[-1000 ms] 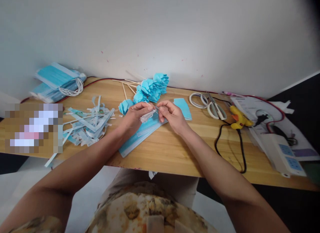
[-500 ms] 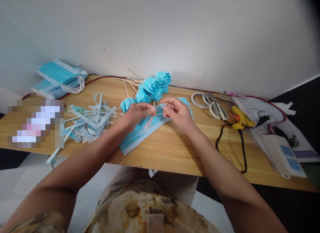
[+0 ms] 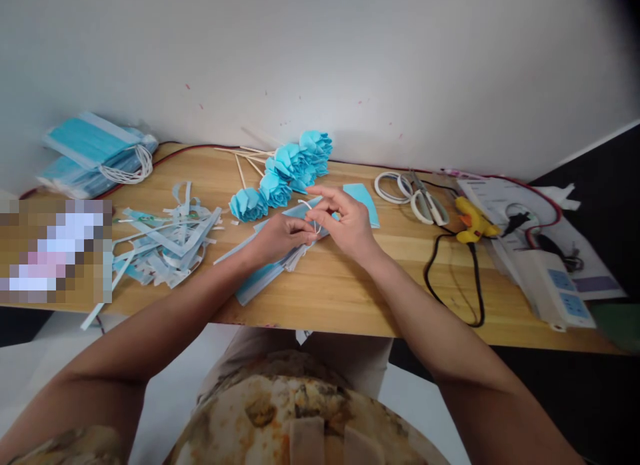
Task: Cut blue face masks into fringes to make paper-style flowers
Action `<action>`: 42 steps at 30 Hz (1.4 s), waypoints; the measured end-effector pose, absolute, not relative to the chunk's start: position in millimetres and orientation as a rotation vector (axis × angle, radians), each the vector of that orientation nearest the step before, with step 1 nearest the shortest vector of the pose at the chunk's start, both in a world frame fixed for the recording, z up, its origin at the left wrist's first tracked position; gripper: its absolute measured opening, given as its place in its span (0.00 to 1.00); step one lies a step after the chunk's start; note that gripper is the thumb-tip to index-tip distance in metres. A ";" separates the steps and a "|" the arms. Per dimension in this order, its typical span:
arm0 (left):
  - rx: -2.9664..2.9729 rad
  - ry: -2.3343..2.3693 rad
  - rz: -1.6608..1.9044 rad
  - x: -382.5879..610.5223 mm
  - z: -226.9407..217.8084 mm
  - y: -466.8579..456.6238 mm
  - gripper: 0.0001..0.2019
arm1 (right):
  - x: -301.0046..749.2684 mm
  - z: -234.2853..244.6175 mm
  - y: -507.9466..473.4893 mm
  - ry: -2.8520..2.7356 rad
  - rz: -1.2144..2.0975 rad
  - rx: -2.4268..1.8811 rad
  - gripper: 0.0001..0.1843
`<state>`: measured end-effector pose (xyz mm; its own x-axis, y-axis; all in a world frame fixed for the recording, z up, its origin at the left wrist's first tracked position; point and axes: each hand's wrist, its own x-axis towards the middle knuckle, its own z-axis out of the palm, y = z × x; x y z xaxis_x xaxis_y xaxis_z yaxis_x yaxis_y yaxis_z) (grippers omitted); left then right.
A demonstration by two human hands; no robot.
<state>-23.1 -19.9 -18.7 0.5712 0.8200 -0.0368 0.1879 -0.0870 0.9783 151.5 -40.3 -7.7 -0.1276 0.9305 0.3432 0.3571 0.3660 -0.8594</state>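
Observation:
My left hand [image 3: 286, 237] is closed in a pinch on a thin white elastic cord [image 3: 305, 203], which looks like a mask ear loop. My right hand [image 3: 349, 222] is beside it, fingertips bent round the same cord and nearly touching the left fingers. Under and between the hands lie blue face-mask pieces [image 3: 257, 286], partly covered by the left hand and with pale edges showing. To the right of my right hand rests another flat blue piece [image 3: 366, 202]. Just beyond the hands lie several blue fabric flowers [image 3: 290, 162] on thin wooden sticks.
Cut strips [image 3: 170, 242] are heaped at left, before stacked blue masks [image 3: 85, 142] with white loops. On the right are tape rolls [image 3: 393, 188], scissors [image 3: 429, 206], a yellow glue gun [image 3: 473, 220] with a black cord and a white power strip [image 3: 557, 288] on papers.
My hands have come together; the cord stretched between them is now slack and looped at the fingertips. The mask pieces under them have shifted. The whole view has moved slightly.

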 end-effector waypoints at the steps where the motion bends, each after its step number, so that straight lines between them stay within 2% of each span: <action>1: 1.596 0.878 0.645 -22.9 -18.2 -19.8 0.07 | 151.8 -7.3 -40.5 -1.691 0.779 -1.141 0.16; 8: 1.427 0.837 0.771 -26.7 -22.4 -11.8 0.14 | 160.9 -7.4 -31.8 -1.675 0.900 -1.065 0.20; 14: 1.416 0.831 0.752 -27.4 -25.9 -10.8 0.15 | 156.0 -12.6 -31.0 -1.738 0.833 -1.106 0.14; 18: 1.423 0.858 0.743 -26.8 -23.2 -11.7 0.15 | 154.1 -13.1 -32.0 -1.735 0.787 -1.143 0.11; 30: 1.173 0.863 0.932 -26.9 -31.9 -3.2 0.10 | 158.7 -21.0 -23.3 -1.651 0.763 -1.188 0.14; 32: 1.182 0.873 0.931 -26.9 -31.9 -3.2 0.10 | 159.6 -20.5 -23.5 -1.652 0.713 -1.186 0.12; 37: 1.275 0.917 0.928 -27.9 -30.1 -5.0 0.13 | 157.9 -12.4 -30.9 -1.755 0.312 -1.096 0.03; 42: 1.341 0.925 0.917 -28.0 -23.5 -6.4 0.11 | 153.3 -19.1 -31.7 -1.965 0.382 -1.046 0.04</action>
<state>-28.0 -6.4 -23.5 0.3716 0.9282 -0.0176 -0.0093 0.0227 0.9997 153.3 -31.7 -19.1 -0.2844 0.7894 0.5441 0.5278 0.6027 -0.5985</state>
